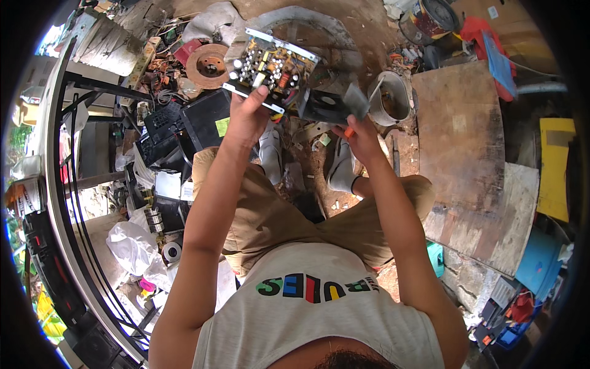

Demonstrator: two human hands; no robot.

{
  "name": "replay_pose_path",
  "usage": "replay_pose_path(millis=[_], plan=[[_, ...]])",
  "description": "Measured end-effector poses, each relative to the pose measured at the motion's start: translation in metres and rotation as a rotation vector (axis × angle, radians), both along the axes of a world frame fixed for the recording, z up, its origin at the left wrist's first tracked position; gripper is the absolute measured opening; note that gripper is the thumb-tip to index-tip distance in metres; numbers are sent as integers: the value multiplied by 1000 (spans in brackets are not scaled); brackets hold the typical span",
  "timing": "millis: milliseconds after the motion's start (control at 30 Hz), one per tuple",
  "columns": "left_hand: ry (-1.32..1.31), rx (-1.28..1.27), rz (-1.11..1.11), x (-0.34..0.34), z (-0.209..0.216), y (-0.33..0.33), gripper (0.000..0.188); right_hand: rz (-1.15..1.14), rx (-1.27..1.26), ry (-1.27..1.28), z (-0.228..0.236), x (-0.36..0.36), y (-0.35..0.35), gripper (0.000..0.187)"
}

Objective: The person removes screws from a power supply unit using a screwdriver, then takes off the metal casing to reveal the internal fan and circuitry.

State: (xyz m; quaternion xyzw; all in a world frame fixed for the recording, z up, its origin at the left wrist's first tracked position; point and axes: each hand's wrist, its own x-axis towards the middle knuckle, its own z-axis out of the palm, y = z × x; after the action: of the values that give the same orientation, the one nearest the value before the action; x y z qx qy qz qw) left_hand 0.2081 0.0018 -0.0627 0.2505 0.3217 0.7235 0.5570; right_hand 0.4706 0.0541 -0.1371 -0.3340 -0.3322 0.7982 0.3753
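In the head view, the person sits with knees apart, and both forearms reach up toward the top centre of the frame. The left hand (pixel 249 111) is closed on the near edge of a circuit board (pixel 270 69) set in a bright metal frame, its thumb laid over the edge and its other fingers hidden beneath. The board is tilted in the upper centre of the frame, its crowded parts facing the camera. Just right of it, the right hand (pixel 361 136) pinches the lower right corner of a black metal casing (pixel 326 107) with a round opening; an orange handle (pixel 349 131) also shows at those fingers, though what it belongs to cannot be made out. The casing is close to the board's lower right corner, and whether the two are joined cannot be told. Below them, at the centre, a pair of grey shoes (pixel 270 155) rests on the brown ground (pixel 307 154). A pale bucket (pixel 374 93) stands right of the casing, beside a large stained wooden sheet (pixel 461 117). In the upper left are a rusty disc (pixel 206 66) and, below it, a black panel (pixel 200 122) bearing a yellow-green note (pixel 222 127); a white plastic bag (pixel 129 246) lies at lower left.
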Motion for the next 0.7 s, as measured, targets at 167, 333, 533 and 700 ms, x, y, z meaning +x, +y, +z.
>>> replay_pose_path(millis=[167,333,533,700], plan=[[27,3,20,-3,-5,12,59,47,-8,-348,-3,4,3,62],[-11,-57,32,-18,-31,20,55,-32,239,-787,18,59,62,60],[-127,-330,123,-14,-50,13,51,-147,230,-746,59,112,95,25],[-67,-455,144,-20,-71,22,45,-215,134,-838,-29,174,89,33]])
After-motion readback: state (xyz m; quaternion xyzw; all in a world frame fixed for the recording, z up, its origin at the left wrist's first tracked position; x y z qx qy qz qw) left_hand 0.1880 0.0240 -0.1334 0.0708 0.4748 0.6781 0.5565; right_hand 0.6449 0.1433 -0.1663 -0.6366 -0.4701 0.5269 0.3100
